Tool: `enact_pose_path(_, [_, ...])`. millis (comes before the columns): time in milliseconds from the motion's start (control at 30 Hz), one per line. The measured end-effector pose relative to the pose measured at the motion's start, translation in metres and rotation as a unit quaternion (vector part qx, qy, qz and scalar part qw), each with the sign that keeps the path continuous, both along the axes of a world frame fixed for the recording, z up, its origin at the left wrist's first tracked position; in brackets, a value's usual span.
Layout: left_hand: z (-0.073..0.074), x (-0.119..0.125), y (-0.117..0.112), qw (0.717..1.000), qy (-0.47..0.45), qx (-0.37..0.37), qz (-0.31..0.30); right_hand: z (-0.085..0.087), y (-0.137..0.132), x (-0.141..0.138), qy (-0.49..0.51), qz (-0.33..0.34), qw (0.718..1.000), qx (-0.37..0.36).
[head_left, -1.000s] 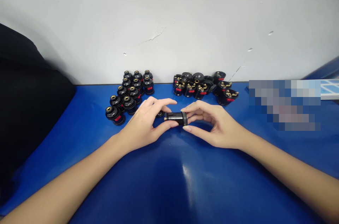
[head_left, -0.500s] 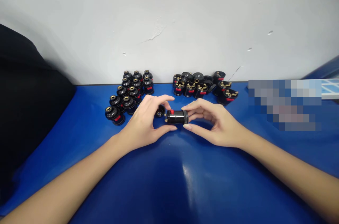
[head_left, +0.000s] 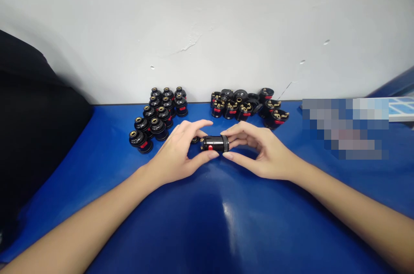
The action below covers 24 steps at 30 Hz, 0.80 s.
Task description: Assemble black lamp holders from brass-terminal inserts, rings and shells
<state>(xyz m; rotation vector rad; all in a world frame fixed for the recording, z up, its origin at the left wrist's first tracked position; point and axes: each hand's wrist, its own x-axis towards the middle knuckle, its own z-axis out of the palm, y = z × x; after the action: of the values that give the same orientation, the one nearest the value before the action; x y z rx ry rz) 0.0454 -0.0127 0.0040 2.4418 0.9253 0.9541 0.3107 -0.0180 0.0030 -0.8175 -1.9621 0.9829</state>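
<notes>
A small black lamp socket [head_left: 214, 143] with a red tab and brass bits lies on its side between my two hands, just above the blue table [head_left: 207, 222]. My left hand [head_left: 176, 153] pinches its left end with thumb and fingers. My right hand [head_left: 261, 149] grips its right end, at the threaded ring. A small black cap [head_left: 195, 139] lies on the table just behind my left fingers.
A group of several assembled black sockets [head_left: 158, 112] stands at the back left by the white wall. A heap of several open socket parts with brass contacts [head_left: 249, 105] lies at the back right. A black mass [head_left: 32, 127] fills the left side.
The socket has turned between my fingers: its red tab went from the top to the lower front. Both hands stay in nearly the same place.
</notes>
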Motion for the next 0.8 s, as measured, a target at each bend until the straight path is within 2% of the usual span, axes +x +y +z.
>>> enact_pose_path(233, [0.0017, 0.0027, -0.0013, 1.0, -0.012, 0.024, -0.009, 0.0022, -0.0005, 0.0008, -0.014, 0.008, 1.0, 0.004])
enact_pose_path(433, [-0.0006, 0.0025, -0.0002, 1.0, -0.01, -0.023, 0.014, 0.0036, -0.0008, 0.0003, -0.018, 0.007, 1.0, 0.009])
enact_pose_path(633, [-0.0028, 0.0024, 0.0007, 0.998, -0.058, -0.008, -0.003, 0.0041, 0.0006, -0.0003, -0.012, 0.008, 1.0, -0.004])
enact_pose_path(800, [-0.0013, 0.0024, 0.0001, 1.0, 0.011, 0.003, 0.018, 0.0029, 0.0019, 0.0003, 0.002, 0.004, 1.0, -0.006])
